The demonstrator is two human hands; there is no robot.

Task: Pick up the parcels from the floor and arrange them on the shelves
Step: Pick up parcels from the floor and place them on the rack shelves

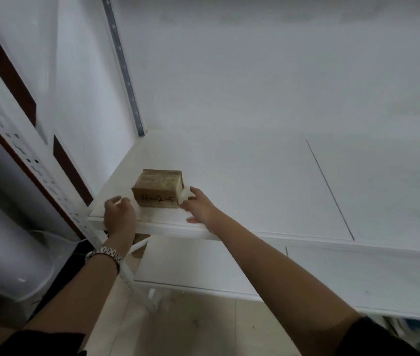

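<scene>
Dark sleeves (373,337) at the bottom edge, then two bare forearms reaching up to the upper shelf (255,201), with a metal watch (104,254) on the left wrist. So the brown parcel (158,187) sits on that shelf near its left front corner. The side with "4-2-5" written on it faces outward, which I'd guess is the point: you can read it standing in front. Right hand (198,205) has its fingers out straight, tips touching the parcel's right side low down, so it looks more like a nudge to square it up than a grip. Left hand (119,214) is just beside the parcel's left side at the shelf edge, fingers loosely curled and holding nothing. Can't tell if it touches the box. Probably just a stop so it doesn't slide. This one looks pretty much placed to me.
</scene>
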